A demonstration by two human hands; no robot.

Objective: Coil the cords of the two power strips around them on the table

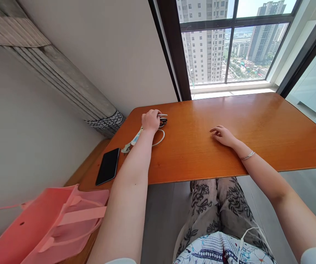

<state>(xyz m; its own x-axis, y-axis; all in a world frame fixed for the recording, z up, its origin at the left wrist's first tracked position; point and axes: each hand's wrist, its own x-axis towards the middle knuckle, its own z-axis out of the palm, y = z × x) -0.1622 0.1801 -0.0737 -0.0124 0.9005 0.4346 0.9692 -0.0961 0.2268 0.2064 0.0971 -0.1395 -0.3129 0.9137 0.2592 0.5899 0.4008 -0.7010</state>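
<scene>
At the far left part of the wooden table (191, 154), my left hand (151, 120) is closed over a bundle of cables (162, 123); a thin pale item sticks out past its fingertips. A white cable loops out to the right of that wrist. Beside the forearm lies a white power strip (135, 138), partly hidden by the arm. A black tablet or phone (108, 166) lies flat near the table's left edge. My right hand (222, 135) rests on the tabletop with nothing in it, its fingers loosely bent and apart.
A pink bag (44, 223) stands at the lower left, against the table's corner. Behind the table are a window (229, 55) with dark frames and a tied grey curtain (72, 77). My legs are below the front edge, with a white cord over the lap.
</scene>
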